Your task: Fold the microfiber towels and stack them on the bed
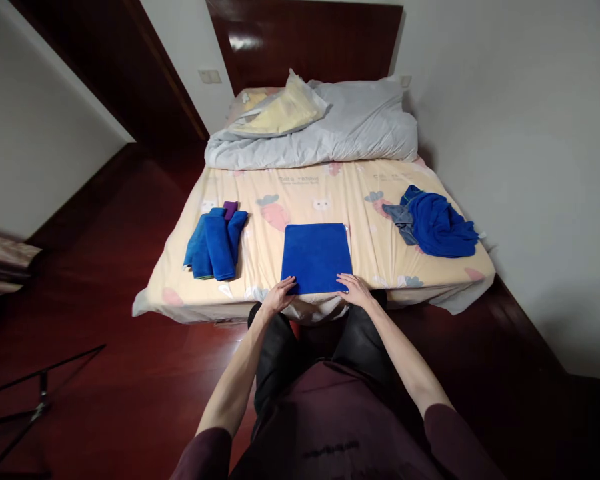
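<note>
A blue towel (316, 257) lies flat and smooth on the front of the bed, in a near-square shape, with a small white tag at its far right corner. My left hand (281, 294) rests at its near left corner, fingers stretched over the edge. At the near right corner lies my right hand (354, 289), its fingers spread on the cloth. To the left is a pile of rolled or folded towels (219, 243), mostly blue, one purple. On the right sits a crumpled heap of blue cloths (440, 223) with a grey-blue one beside it.
The bed (305, 183) has a cream sheet printed with carrots and rabbits. A grey quilt (365, 120) and a yellow-and-white pillow or cover (290, 110) lie by the dark wooden headboard (310, 40). A black tripod leg (43, 393) stands on the red floor at left.
</note>
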Demonstrator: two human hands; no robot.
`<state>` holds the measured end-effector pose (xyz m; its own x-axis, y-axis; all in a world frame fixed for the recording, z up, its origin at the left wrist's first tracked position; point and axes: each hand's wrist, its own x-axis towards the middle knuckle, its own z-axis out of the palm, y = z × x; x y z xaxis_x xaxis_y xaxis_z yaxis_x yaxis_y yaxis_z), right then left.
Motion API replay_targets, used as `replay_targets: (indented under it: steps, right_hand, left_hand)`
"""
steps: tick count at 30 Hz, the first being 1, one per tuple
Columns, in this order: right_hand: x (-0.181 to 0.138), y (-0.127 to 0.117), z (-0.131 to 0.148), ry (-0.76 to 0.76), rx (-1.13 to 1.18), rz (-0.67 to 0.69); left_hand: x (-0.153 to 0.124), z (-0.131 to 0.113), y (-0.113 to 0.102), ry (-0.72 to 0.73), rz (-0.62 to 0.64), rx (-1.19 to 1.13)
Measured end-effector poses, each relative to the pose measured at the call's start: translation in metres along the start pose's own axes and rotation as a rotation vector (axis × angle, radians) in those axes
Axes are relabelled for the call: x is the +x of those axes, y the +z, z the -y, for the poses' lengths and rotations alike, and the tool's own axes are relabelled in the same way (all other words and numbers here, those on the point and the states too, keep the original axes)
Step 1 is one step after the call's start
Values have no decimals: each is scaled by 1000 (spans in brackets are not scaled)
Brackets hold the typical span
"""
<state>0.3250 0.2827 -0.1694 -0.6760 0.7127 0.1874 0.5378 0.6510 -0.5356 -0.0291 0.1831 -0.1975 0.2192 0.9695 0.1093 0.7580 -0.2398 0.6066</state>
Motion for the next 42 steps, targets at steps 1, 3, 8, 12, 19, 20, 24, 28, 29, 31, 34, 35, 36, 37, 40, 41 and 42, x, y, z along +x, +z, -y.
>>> replay_targets:
  steps: [1,3,8,12,19,20,24,28,29,31,34,35,36,37,40,41,42]
  right_hand:
    - [0,1,-1,12,-1,4]
    - [0,2,-1,30,-8,5]
    - [-1,3,1,64,-8,-9]
    - [-6,6,-2,161,51,-107]
    - [-6,7,-14,362,369,-245]
    - [-5,6,-14,397,408,-254]
    - [0,1,-11,455,461,-292]
    - [1,-1,-9,471,460,-293]
    - [1,-2,-9,477,455,-292]
    - [1,-2,-9,487,444,-296]
    - [0,-2,-11,494,440,-302]
    - [0,-2,-11,491,443,-305]
    - [0,-1,-12,488,449,-309]
    - [0,-1,-12,488,454,-315]
    - [0,0,-13,524,463,-340]
    - [0,0,-13,537,470,-350]
    - [0,0,-14,546,480,-360]
  left_hand:
    - [-1,2,-1,-4,6,-2]
    - [-2,5,-4,-12,9,-2]
    - [-3,7,-6,-37,-23,-17]
    - [-3,3,-6,-118,-99,-142]
    - [3,-9,-17,-336,-172,-343]
    - [4,-10,-19,-381,-177,-347]
    - [9,-13,-23,-457,-183,-336]
    - [12,-16,-23,-472,-191,-324]
    - [12,-16,-23,-481,-198,-319]
    - [13,-17,-23,-497,-213,-313]
    - [13,-15,-24,-516,-230,-312]
    - [13,-15,-24,-519,-233,-315]
    - [13,-14,-25,-521,-236,-319]
    - [13,-13,-25,-525,-241,-323]
    - [13,-12,-25,-542,-258,-334]
    - [12,-11,-25,-549,-262,-335]
    - [12,-11,-25,-554,-264,-337]
